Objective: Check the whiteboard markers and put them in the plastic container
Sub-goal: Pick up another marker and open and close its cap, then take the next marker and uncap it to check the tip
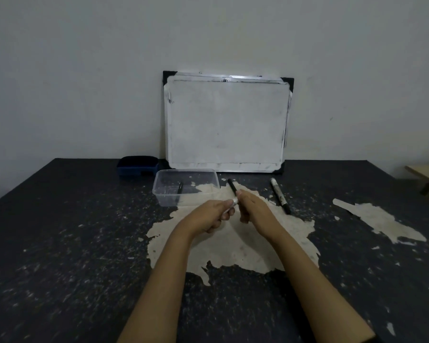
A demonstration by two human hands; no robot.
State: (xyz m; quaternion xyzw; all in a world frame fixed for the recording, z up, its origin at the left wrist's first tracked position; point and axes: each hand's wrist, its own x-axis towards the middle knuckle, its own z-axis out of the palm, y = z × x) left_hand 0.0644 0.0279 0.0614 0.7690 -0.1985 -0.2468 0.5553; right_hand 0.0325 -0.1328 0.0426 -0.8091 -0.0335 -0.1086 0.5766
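Over the table's middle, my left hand (209, 215) grips the white barrel of a whiteboard marker (232, 203). My right hand (252, 206) is closed on a black piece (232, 186) that sticks up from its fingers toward the board; I cannot tell if it is the cap or the marker's other end. The two hands almost touch. A clear plastic container (209, 175) stands just beyond my left hand with one black marker (180, 188) lying inside. Another marker (279, 195) lies on the table to the right of my hands.
A whiteboard (226, 122) leans against the wall at the table's back. A dark blue eraser (138, 165) sits left of it, behind the container. The dark table top (72, 243) has pale worn patches. A wooden edge (425, 173) shows at far right.
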